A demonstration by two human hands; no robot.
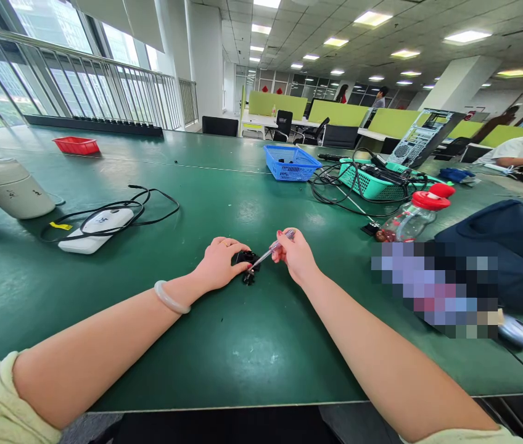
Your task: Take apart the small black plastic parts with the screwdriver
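Note:
My left hand (219, 262) rests on the green table (243, 345) with its fingers closed on a small black part (245, 259). A pale bangle sits on that wrist. My right hand (295, 253) pinches a thin clear-handled screwdriver (271, 250), tilted down to the left. Its tip meets the black part just beside my left fingertips. Most of the part is hidden under my left fingers.
A white device wrapped in black cable (97, 227) lies at left, by a beige jug (9, 185). A red tray (76, 145), blue basket (292, 162) and teal basket with cables (375, 180) stand farther back. A red-capped bottle (412, 216) and dark bag (502, 253) lie right. A person sits far right.

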